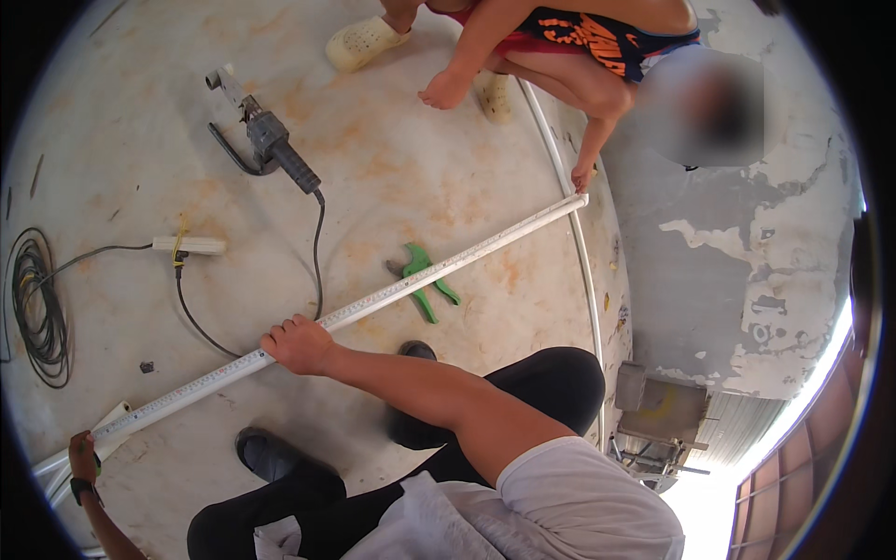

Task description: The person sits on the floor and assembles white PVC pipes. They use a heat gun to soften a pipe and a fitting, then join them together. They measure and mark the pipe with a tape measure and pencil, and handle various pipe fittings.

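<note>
Pale concrete floor (pixel 439 168), stained with rusty orange patches — outdoors in strong daylight. To the right, a grey wall (pixel 747 280) with peeling paint; glare brightens the lower right corner.

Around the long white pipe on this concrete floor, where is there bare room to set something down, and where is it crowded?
Bare floor lies between the white pipe, power tool and a co-worker's feet, and between the power strip and cable coil. It is crowded by the green cutter and under the right hand and left hand gripping the pipe.
</note>
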Action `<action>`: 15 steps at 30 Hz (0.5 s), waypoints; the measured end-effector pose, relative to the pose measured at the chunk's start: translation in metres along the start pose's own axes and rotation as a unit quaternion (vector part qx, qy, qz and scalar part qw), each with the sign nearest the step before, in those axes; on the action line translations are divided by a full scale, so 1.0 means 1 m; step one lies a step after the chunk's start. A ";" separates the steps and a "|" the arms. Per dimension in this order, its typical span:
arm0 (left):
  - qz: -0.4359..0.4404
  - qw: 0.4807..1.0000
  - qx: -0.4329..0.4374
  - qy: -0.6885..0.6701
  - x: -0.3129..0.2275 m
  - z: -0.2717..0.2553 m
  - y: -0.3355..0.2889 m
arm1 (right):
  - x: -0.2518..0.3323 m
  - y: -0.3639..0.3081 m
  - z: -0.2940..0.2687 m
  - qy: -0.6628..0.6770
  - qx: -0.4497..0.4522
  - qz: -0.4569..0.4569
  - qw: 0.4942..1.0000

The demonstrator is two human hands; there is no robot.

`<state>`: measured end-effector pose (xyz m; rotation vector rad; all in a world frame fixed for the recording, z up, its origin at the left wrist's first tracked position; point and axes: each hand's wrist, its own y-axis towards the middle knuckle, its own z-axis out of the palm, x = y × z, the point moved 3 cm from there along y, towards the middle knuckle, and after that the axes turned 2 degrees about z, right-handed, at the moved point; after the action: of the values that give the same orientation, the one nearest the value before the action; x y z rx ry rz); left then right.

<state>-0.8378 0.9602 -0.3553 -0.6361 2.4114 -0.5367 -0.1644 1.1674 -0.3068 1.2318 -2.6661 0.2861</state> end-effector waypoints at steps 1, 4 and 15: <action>-0.006 1.000 0.002 0.001 -0.003 0.004 -0.002 | -0.005 -0.001 -0.003 -0.002 -0.016 -0.006 1.000; -0.004 1.000 0.008 0.003 -0.017 0.014 -0.004 | -0.019 -0.012 -0.008 -0.023 0.009 0.001 1.000; 0.080 0.996 0.032 0.012 -0.152 0.051 -0.024 | -0.095 -0.063 -0.037 -0.004 0.078 0.026 0.997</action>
<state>-0.6900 1.0129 -0.3164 -0.4081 2.4310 -0.5544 -0.0520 1.2058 -0.2895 1.2097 -2.7300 0.5076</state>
